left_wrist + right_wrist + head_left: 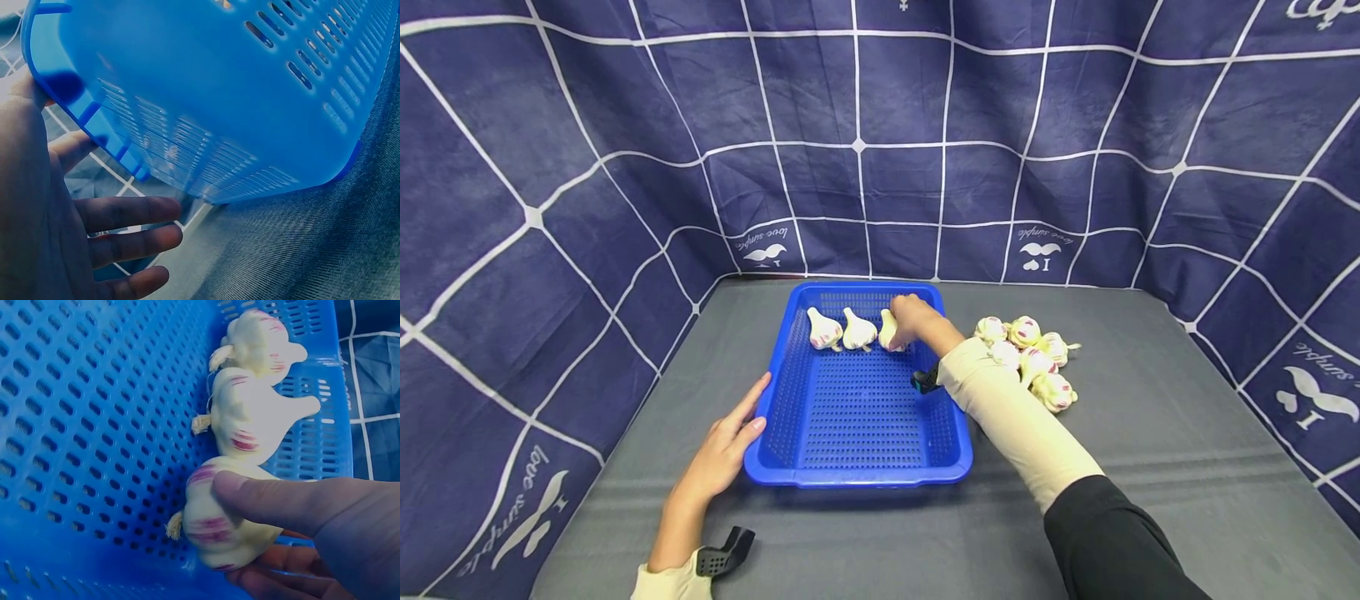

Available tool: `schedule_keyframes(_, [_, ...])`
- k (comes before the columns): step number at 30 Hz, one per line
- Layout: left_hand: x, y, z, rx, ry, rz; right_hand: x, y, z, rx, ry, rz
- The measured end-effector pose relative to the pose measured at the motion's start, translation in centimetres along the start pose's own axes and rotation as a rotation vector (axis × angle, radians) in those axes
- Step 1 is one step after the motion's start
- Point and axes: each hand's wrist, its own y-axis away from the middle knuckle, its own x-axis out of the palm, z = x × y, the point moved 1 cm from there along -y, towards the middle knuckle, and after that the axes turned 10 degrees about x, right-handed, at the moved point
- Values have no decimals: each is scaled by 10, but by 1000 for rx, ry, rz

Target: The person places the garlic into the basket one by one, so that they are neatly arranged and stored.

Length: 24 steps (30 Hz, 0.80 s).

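Observation:
Inside the blue basket (857, 477), a row of garlic bulbs lies along the far end. My right hand (916, 320) grips the rightmost garlic bulb (219, 515), thumb on top and fingers beneath. Beside it sit a middle garlic bulb (859, 331) and a left garlic bulb (824, 330), stems pointing to the far wall. My left hand (721, 454) is at the basket's left rim. In the left wrist view its thumb and forefinger touch the rim edge, while the other fingers (134, 244) stretch out straight below it.
A pile of several garlic bulbs (1036, 364) lies on the grey cloth (1150, 400) right of the basket, next to my right forearm. A navy checked curtain (902, 192) hangs behind and along both sides.

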Motion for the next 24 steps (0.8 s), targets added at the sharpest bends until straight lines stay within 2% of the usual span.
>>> schedule_keyframes(5, [0, -1, 0, -14, -6, 14, 2, -9, -3, 10, -2, 28])
schedule_keyframes(9, [0, 0, -1, -29, -21, 18, 6, -15, -6, -2, -2, 8])
schedule_keyframes(13, [-1, 0, 0, -23, -14, 10, 3, -9, -4, 26, -21, -6])
schedule_keyframes(24, [0, 0, -1, -14, 8, 7, 1, 2, -2, 32, -35, -51])
